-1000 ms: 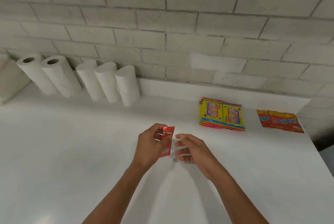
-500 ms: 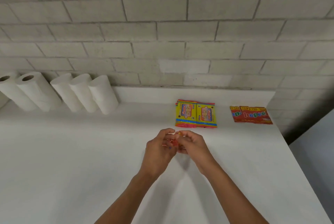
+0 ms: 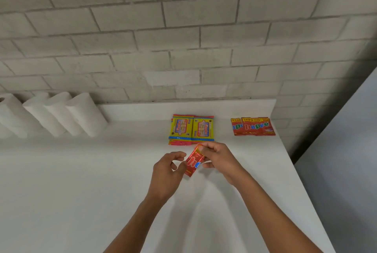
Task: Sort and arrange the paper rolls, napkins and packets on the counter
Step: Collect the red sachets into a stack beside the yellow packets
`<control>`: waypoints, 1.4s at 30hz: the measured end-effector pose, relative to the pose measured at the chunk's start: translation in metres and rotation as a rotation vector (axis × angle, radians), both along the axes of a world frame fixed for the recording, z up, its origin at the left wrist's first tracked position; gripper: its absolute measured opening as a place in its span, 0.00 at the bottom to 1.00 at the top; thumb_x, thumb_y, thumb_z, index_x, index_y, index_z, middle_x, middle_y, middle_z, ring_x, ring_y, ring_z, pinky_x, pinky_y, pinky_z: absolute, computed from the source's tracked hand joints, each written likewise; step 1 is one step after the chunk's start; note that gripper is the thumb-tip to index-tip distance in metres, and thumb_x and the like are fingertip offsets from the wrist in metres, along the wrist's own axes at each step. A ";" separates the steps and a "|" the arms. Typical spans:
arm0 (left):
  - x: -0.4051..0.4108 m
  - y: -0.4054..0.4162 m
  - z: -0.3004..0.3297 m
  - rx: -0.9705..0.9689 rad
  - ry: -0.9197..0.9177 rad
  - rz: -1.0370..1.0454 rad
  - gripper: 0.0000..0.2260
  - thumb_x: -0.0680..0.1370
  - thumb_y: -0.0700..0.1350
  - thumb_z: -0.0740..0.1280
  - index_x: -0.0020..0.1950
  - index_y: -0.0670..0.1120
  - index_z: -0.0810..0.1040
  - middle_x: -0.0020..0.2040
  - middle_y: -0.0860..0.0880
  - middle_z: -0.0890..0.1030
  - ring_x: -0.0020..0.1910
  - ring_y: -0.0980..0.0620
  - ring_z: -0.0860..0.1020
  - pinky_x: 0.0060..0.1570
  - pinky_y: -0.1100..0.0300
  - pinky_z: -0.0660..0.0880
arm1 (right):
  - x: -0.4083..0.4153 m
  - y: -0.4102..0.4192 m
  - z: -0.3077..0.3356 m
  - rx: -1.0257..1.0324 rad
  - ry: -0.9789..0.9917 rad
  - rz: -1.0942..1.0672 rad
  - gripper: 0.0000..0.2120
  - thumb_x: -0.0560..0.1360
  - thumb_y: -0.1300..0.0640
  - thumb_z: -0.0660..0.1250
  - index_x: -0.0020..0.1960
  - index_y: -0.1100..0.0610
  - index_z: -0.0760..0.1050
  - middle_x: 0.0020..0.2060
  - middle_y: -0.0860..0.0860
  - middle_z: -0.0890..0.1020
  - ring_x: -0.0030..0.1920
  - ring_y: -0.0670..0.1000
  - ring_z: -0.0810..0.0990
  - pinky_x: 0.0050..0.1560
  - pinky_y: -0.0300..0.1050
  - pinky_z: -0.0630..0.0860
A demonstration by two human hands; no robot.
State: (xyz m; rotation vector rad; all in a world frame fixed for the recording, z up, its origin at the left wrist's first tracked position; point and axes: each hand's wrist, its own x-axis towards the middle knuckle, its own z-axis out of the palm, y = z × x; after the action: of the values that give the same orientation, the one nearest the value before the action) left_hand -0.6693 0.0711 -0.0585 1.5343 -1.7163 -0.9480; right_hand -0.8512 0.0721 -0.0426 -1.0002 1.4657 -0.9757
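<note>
Fingers, right hand (image 3: 219, 157): thumb and forefinger pinch the upper end of a red packet (image 3: 193, 162), the other fingers curled beneath it.
Fingers, left hand (image 3: 167, 173): loosely curled with a narrow gap between thumb and forefinger; the thumb lies at the packet's left edge, and whether it grips or only touches cannot be told.
Arm pose: both forearms rise from the bottom edge and converge above the middle of the white desk (image 3: 81, 191), the hands close together, palms turned toward each other.
Red packet: held tilted in the air between the two hands, its top leaning right, printed face toward the camera, just in front of the yellow packets.
Yellow packets (image 3: 191, 129): a flat pile lying at the back of the desk, near the wall.
Red packets (image 3: 253, 126): a flat overlapping row at the back right corner of the desk, apart from the yellow pile.
Paper rolls (image 3: 59, 114): white, leaning in a row against the brick wall (image 3: 183, 38) at the back left.
Change from half a second ago: then both hands were closed together over the packet and hid most of it; now they have drawn apart, the right hand carries it and its face shows. A second ago the left hand alone held it upright.
</note>
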 end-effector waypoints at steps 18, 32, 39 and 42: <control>-0.140 -0.043 -0.023 0.248 0.146 -0.002 0.06 0.78 0.42 0.68 0.53 0.49 0.82 0.45 0.51 0.84 0.44 0.51 0.81 0.50 0.53 0.79 | -0.119 0.022 -0.023 -0.004 -0.108 -0.221 0.16 0.79 0.55 0.68 0.66 0.51 0.73 0.54 0.53 0.81 0.49 0.54 0.84 0.50 0.46 0.82; -0.220 -0.139 -0.067 0.402 0.102 0.141 0.10 0.75 0.37 0.63 0.44 0.44 0.84 0.39 0.45 0.85 0.37 0.47 0.79 0.39 0.55 0.76 | -0.170 0.076 -0.067 0.122 -0.006 -0.265 0.09 0.78 0.49 0.68 0.57 0.46 0.77 0.50 0.50 0.82 0.45 0.50 0.84 0.46 0.41 0.79; -0.230 -0.171 -0.101 0.439 0.028 0.171 0.04 0.70 0.42 0.72 0.36 0.46 0.84 0.36 0.46 0.86 0.40 0.44 0.85 0.46 0.45 0.84 | -0.178 0.081 -0.076 0.134 0.005 -0.294 0.09 0.77 0.49 0.68 0.57 0.46 0.78 0.48 0.51 0.82 0.41 0.47 0.84 0.44 0.41 0.79; -0.232 -0.168 -0.094 0.390 -0.089 0.153 0.05 0.72 0.46 0.71 0.40 0.46 0.84 0.37 0.46 0.86 0.39 0.44 0.85 0.45 0.47 0.84 | -0.177 0.081 -0.076 0.133 0.001 -0.290 0.09 0.77 0.49 0.68 0.57 0.46 0.78 0.49 0.51 0.81 0.41 0.47 0.84 0.43 0.40 0.79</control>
State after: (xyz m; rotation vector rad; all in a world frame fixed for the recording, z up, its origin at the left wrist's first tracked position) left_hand -0.9017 -0.0968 -0.1528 1.9523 -1.5054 -1.1993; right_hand -1.0285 0.1532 -0.1189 -0.7037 1.6845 -1.0657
